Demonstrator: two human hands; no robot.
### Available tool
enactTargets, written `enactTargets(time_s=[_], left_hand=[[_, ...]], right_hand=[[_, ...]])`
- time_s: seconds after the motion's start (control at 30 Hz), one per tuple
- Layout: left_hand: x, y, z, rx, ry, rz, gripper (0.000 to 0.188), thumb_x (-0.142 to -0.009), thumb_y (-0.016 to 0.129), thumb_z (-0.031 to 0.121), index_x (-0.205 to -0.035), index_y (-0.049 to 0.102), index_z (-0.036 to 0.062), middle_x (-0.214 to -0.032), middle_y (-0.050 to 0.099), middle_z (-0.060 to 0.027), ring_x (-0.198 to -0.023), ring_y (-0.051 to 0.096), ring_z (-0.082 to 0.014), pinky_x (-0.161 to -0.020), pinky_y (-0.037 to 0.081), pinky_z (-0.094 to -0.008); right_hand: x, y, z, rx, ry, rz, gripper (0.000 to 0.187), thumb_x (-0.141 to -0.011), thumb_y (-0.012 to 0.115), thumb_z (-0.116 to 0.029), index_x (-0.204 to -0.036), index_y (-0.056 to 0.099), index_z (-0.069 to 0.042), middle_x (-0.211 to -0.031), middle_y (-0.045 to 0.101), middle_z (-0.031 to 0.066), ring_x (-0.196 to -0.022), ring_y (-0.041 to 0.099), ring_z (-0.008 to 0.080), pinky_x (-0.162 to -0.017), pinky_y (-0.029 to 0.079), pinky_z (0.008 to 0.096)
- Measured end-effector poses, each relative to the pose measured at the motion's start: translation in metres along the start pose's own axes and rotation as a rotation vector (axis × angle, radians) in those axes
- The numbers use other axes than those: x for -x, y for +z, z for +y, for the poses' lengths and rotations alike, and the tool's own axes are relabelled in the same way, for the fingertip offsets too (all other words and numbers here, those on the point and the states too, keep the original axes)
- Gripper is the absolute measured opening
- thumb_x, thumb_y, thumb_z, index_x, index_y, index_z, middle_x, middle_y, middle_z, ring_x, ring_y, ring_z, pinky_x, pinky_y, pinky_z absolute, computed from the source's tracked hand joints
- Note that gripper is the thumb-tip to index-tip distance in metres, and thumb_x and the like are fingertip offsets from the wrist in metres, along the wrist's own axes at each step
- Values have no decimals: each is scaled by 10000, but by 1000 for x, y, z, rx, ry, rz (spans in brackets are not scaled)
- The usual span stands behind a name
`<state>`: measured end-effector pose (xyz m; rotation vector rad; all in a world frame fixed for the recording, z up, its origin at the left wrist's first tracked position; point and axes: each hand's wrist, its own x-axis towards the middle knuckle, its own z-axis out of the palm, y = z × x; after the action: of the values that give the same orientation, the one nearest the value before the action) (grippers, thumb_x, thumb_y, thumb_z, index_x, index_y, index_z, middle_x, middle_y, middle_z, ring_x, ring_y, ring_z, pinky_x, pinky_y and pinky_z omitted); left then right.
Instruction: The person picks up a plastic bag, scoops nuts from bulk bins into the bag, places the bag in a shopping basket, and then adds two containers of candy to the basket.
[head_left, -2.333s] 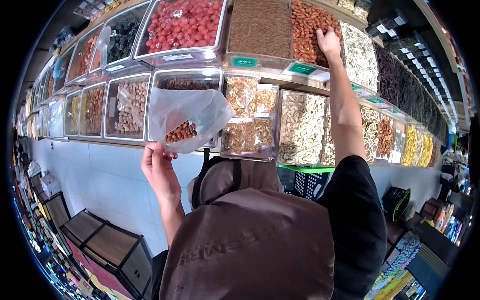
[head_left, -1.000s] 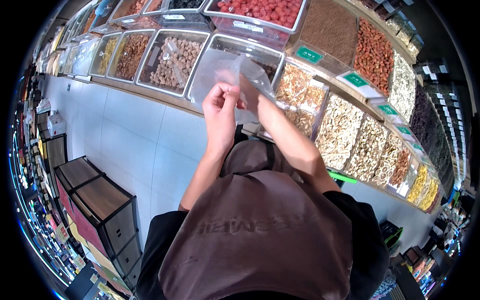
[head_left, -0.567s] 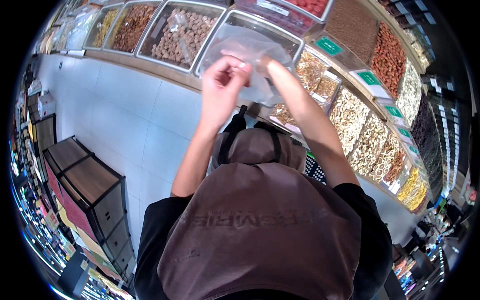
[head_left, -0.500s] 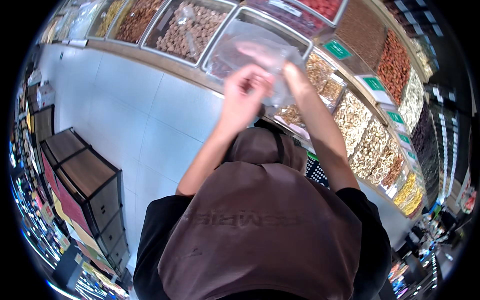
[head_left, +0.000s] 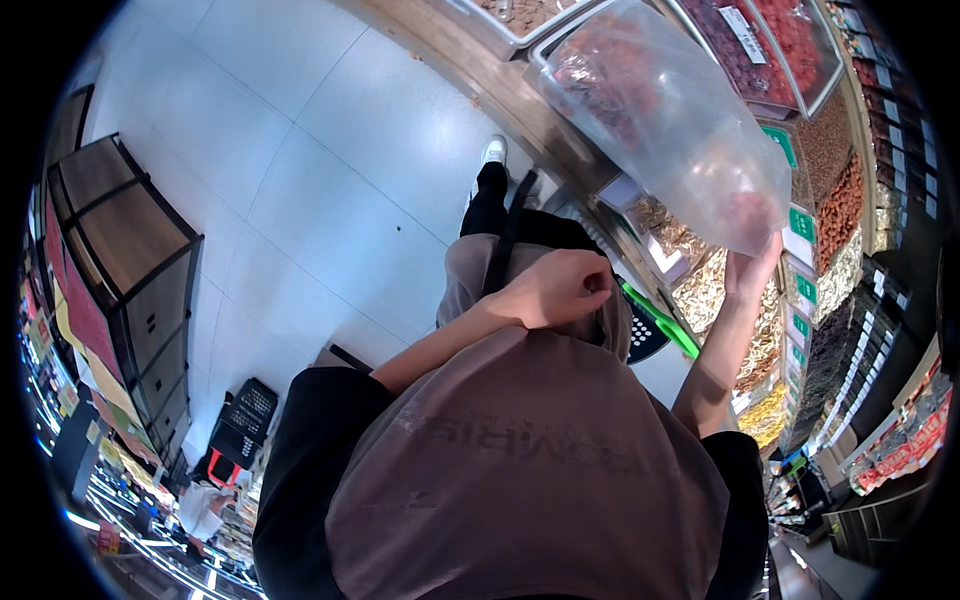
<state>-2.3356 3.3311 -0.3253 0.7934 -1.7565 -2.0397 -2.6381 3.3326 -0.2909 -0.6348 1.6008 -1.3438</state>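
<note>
Right hand pinches a clear plastic bag holding reddish dried pieces.
Left hand is fisted; whether it holds anything is hidden.

top: black short-sleeved shirt
apron: brown-grey apron over the chest, faint lettering across it
trousers: black
shoe: white shoe
forearms: bare, no watch or gloves
</note>
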Motion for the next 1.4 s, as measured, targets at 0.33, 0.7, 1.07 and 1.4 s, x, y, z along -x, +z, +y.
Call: enactTargets(time_s=[0.33, 0.7, 1.07, 1.4], left_hand=[[126, 17, -45, -171, -264, 390, 59, -862, 622, 35, -897, 620, -12, -826, 634, -82, -751, 619, -180, -694, 494, -284], [237, -14, -74, -313, -557, 166, 85, -908, 625, 78, -933, 630, -3, -799, 646, -62, -697, 578, -115, -659, 467, -252], [323, -213, -246, -385, -676, -172, 136, -915, 634, 135, -960, 635, 7, -851, 682, -112, -794, 677, -210, -734, 529, -312], [332, -267, -510, -465, -810, -91, 150, -931, 585, 144, -992, 634, 17, -835, 681, -135, -792, 683, -225, -725, 531, -318]], right_hand=[[51, 75, 100, 9, -591, 369, 182, -921, 638, -150, -808, 588, -16, -796, 621, 69, -724, 584, 148, -666, 492, 285], [208, 122, 260, 218, -249, 298, 88, -924, 597, -79, -890, 591, 3, -772, 583, 30, -721, 526, 87, -674, 439, 225], [273, 294, 522, 67, 459, 298, 127, -916, 580, -123, -865, 620, -14, -748, 631, 37, -638, 598, 104, -569, 451, 243], [257, 458, 843, 353, 824, 224, 222, -795, 630, -219, -881, 606, -16, -804, 682, 178, -831, 698, 306, -752, 536, 408]])
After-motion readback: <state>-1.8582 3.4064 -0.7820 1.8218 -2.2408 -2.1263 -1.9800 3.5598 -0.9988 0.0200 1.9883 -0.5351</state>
